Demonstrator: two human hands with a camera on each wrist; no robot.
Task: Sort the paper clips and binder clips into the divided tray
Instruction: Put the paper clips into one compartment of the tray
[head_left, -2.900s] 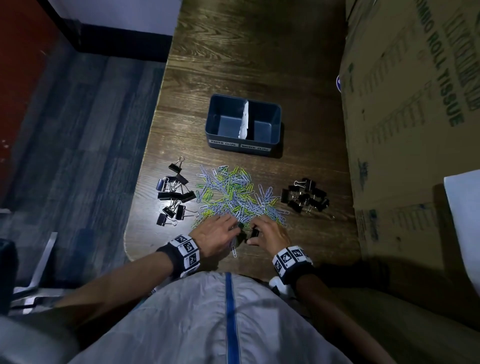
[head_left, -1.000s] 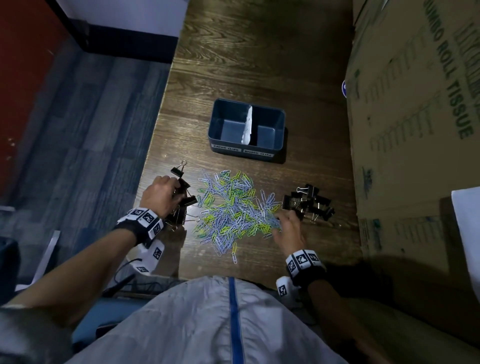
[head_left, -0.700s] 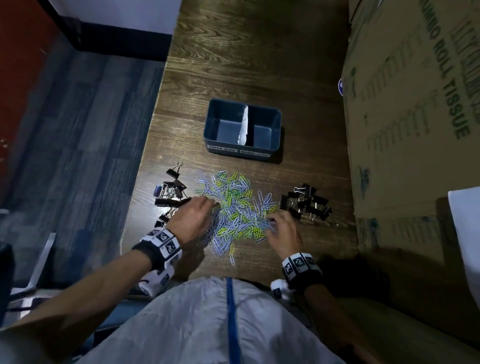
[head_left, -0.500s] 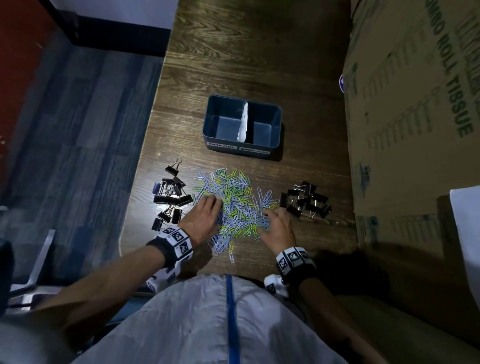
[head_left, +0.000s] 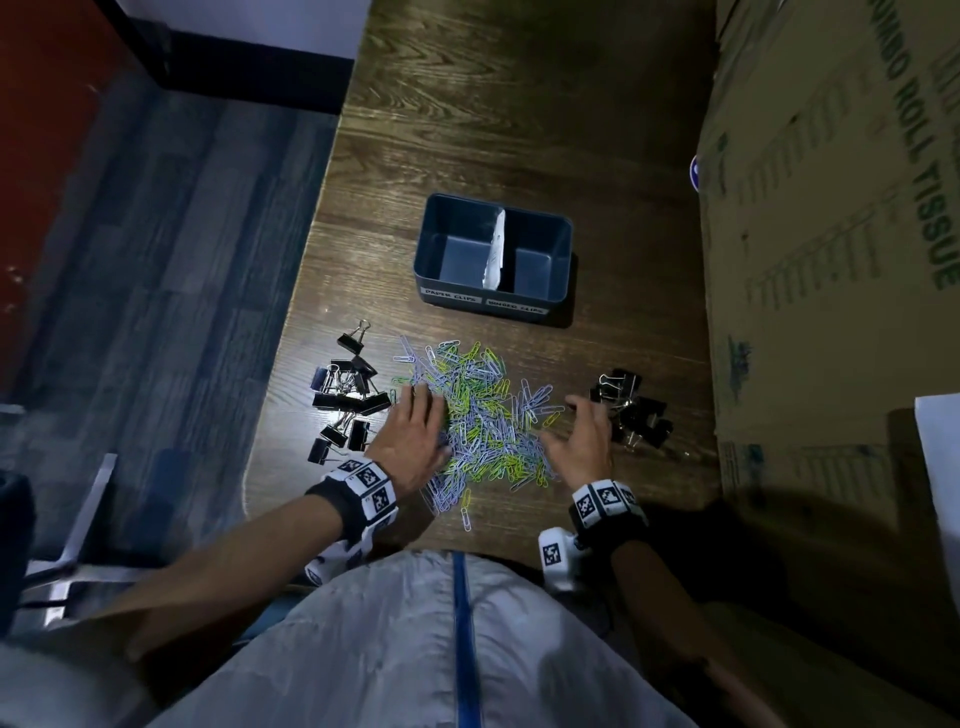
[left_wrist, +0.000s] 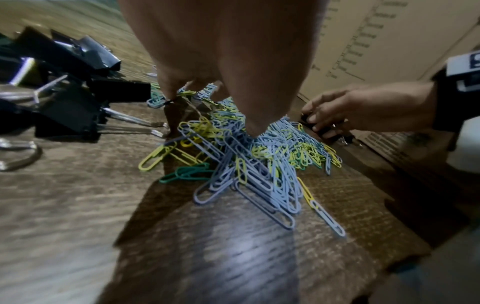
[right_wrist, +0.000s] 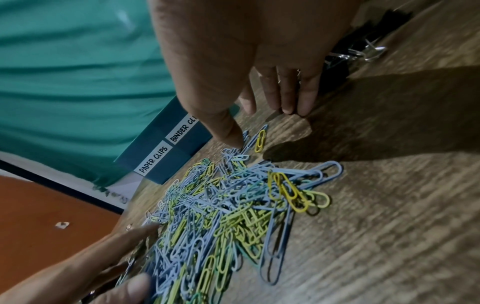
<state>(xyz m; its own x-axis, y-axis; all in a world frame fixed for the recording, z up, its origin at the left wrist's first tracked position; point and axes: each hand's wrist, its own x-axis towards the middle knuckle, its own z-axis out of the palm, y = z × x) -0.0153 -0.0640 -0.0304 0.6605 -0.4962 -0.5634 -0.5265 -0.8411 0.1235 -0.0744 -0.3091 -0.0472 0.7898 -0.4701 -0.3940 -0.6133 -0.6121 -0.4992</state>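
Observation:
A blue divided tray (head_left: 564, 260), both halves empty, stands mid-table; its front labels read PAPER CLIPS and BINDER CLIPS (right_wrist: 166, 144). In front of it lies a pile of blue, yellow and green paper clips (head_left: 480, 415) (left_wrist: 259, 148) (right_wrist: 221, 216). Black binder clips lie in one heap to its left (head_left: 348, 395) (left_wrist: 64, 115) and another to its right (head_left: 634, 410) (right_wrist: 350, 55). My left hand (head_left: 415, 431) (left_wrist: 221, 61) rests with spread fingers on the pile's left side. My right hand (head_left: 582, 434) (right_wrist: 265, 78) has straight fingers on the table between the pile and the right heap, holding nothing.
A tall cardboard box (head_left: 831, 260) walls off the table's right side. The table's left edge (head_left: 291, 332) drops to a grey floor. A white object (head_left: 940, 467) shows at the far right. My shirt covers the near edge.
My left hand has left the left binder clip heap and come onto the paper clip pile. My right hand has spread its fingers and shifted slightly right towards the right heap.

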